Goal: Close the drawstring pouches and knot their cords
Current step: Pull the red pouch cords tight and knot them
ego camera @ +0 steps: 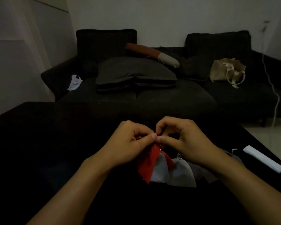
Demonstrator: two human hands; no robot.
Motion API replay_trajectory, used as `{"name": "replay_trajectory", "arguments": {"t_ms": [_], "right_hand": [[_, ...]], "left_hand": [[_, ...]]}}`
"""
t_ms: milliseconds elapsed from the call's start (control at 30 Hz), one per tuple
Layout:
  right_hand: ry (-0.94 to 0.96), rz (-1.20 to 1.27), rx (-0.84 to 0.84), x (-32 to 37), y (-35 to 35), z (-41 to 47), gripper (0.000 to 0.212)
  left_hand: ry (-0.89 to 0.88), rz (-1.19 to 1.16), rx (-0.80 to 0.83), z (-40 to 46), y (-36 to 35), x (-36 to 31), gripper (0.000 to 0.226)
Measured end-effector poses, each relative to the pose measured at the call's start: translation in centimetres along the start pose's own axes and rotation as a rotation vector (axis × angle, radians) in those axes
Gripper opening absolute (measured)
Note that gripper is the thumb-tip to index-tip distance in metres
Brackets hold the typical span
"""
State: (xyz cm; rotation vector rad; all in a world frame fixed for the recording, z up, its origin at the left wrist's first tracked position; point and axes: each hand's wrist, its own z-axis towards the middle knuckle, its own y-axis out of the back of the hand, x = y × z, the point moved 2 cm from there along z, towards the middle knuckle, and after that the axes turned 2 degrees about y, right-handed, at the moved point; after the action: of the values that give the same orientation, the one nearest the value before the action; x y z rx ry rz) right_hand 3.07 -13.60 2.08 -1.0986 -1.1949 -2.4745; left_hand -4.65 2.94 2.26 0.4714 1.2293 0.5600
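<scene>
Both hands, left hand [130, 140] and right hand [182, 137], pinch the red pouch [148, 161] at its cord, where one slipped fingertip could undo the knot.

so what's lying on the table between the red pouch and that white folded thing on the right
In the head view, grey pouches lie between the red pouch and the white folded thing, partly hidden under the right hand and its forearm.
</scene>
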Motion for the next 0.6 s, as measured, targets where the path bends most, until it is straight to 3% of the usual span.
{"name": "replay_trajectory", "arguments": {"t_ms": [167,233,433,600], "right_hand": [[0.049,-0.155,0.078,0.2,-0.2,-0.1,0.010],[0.043,-0.112,0.090,0.5,0.0,-0.1,0.006],[-0.098,0.501,0.155,1.3,0.2,-0.2,0.009],[-0.124,0.740,0.106,1.6,-0.4,0.0,0.008]], "left_hand": [[-0.026,0.047,0.047,0.1,0.0,0.0,0.016],[0.015,-0.058,0.054,0.1,0.2,0.1,0.016],[0.259,-0.818,0.031,-0.1,-0.7,-0.8,0.016],[0.355,-1.074,0.010,0.2,-1.3,-0.3,0.016]]}}
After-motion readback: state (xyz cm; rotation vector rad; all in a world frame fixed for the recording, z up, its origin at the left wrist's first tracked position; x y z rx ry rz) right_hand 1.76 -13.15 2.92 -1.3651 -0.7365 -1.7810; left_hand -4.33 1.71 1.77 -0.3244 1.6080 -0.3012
